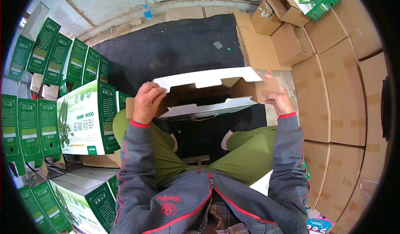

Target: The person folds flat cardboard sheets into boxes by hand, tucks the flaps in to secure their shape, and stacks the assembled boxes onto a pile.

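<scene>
Between my knees I hold an open cardboard box (208, 76), white on its flaps and brown inside. Its two long flaps have notched edges and stand apart, so the hollow inside shows. My left hand (148, 102) is closed on the box's left end, thumb by the corner of the far flap. At the other end my right hand (278, 96) grips the brown side flap (266, 88), fingers bent round it. The underside of the box is hidden from me.
Green and white printed cartons (83, 117) are stacked along my left. Large brown cartons (308, 96) form a wall on my right, with open brown boxes (287, 46) at the far right. A black mat (175, 46) covers the floor ahead; a water bottle (147, 13) stands beyond it.
</scene>
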### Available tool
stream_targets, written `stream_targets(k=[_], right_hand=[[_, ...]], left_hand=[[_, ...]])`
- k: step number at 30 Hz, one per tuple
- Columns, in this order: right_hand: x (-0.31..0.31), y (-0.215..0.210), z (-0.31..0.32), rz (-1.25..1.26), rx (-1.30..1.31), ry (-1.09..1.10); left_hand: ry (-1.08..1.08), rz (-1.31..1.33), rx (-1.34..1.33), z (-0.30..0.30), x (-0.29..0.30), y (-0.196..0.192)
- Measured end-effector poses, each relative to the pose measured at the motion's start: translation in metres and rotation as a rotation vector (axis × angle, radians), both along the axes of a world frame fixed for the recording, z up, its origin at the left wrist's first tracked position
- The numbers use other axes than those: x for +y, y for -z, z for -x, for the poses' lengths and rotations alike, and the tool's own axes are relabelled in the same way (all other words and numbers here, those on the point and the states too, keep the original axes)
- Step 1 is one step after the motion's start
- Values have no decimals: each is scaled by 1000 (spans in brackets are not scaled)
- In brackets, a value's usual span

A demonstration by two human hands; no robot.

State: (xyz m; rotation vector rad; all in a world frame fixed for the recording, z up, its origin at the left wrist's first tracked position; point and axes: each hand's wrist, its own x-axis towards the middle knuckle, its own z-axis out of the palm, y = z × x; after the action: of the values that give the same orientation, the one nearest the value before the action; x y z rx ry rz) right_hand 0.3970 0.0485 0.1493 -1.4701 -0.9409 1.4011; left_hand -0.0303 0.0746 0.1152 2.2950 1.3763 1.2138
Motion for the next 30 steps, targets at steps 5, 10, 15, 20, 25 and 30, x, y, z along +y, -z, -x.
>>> stream_targets(k=[5, 10, 15, 20, 25, 30], right_hand=[[1, 3, -4, 4, -35, -8], [0, 5, -4, -8, -54, -31], [-2, 15, 4, -283, -243, -123], [10, 23, 16, -188, -443, -545], [8, 23, 18, -195, -619, -652], [8, 20, 19, -182, -639, -664]], left_hand=[[148, 186, 280, 5, -6, 3], [185, 178, 364, 6, -8, -1], [125, 205, 390, 7, -10, 2], [88, 215, 380, 5, -13, -2], [-64, -72, 264, 6, -31, -20], [-342, -115, -305, 18, -60, 1]])
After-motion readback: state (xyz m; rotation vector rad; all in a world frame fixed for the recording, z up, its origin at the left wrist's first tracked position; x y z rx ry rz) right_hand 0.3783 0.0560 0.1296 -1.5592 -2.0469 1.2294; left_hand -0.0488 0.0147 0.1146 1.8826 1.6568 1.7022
